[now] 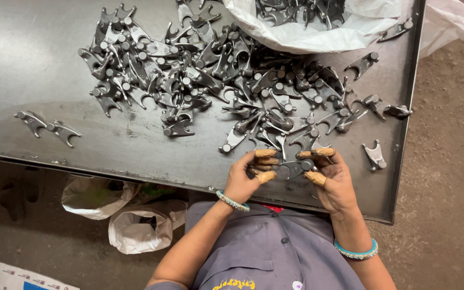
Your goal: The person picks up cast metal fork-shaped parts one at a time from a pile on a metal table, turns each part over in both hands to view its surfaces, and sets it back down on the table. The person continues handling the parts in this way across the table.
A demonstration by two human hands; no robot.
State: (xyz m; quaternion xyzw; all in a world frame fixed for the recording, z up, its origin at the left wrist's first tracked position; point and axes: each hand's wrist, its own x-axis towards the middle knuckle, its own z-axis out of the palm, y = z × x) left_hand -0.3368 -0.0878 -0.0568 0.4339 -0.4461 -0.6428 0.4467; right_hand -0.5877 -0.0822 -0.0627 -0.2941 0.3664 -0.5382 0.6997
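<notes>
Dark steel worktable (38,64) over dirt floor, seen from above. Big heap of grey forged fork-shaped metal parts (216,75) spreads from far edge toward centre; white sack (318,32) spills more at far right corner. At near edge, left hand (245,177) and right hand (331,180), fingertips capped, pinch one forged part (291,169) between them. Seems inspection step; turning part needs firm grip.

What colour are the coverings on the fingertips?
Tan-orange fingertip coverings, clearest in the head view.
</notes>
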